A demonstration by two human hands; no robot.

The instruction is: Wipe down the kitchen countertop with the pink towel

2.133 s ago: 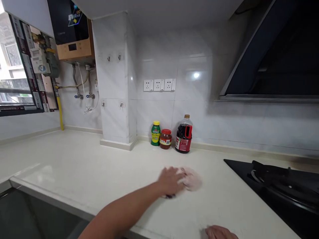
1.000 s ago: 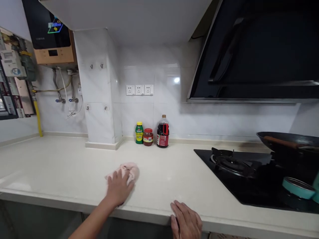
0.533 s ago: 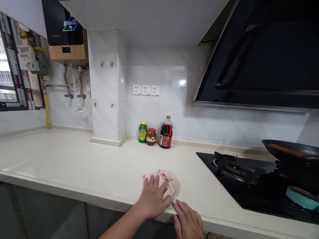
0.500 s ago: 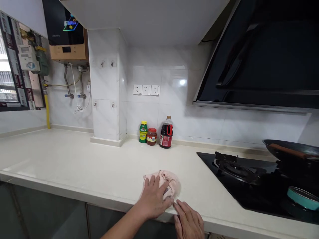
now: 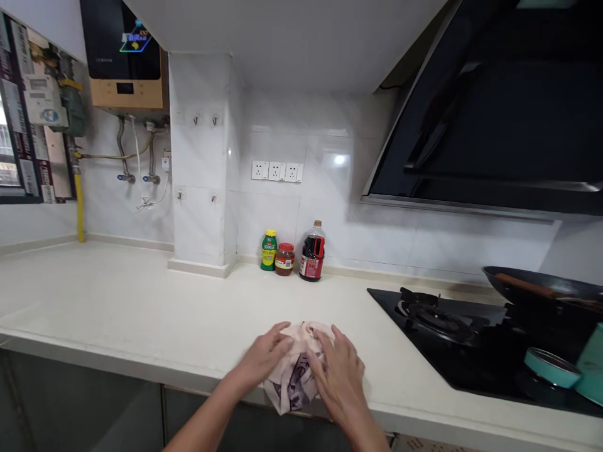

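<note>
A pale pink cloth (image 5: 301,376) with dark purple lettering lies crumpled at the front of the countertop, its lower part hanging over the edge. My left hand (image 5: 264,356) grips its left side, with thumb and fingers bent at the fabric. From the right, my right hand (image 5: 343,370) closes around the other side, fingers curved over the folds and thumb against the lettered part. The cloth is bunched between both hands, and some fingertips are hidden in its folds.
By the back wall stand a green bottle (image 5: 269,251) with a yellow cap, a red-lidded jar (image 5: 284,260) and a dark sauce bottle (image 5: 312,254). To the right, a black gas hob (image 5: 471,370) holds a wok (image 5: 532,285) and a teal-sided round item (image 5: 551,367). A range hood (image 5: 494,125) overhangs it.
My left hand has shifted from on top of the cloth to its left side. My right hand has moved up from the counter edge onto the cloth, whose lettered part now shows.
</note>
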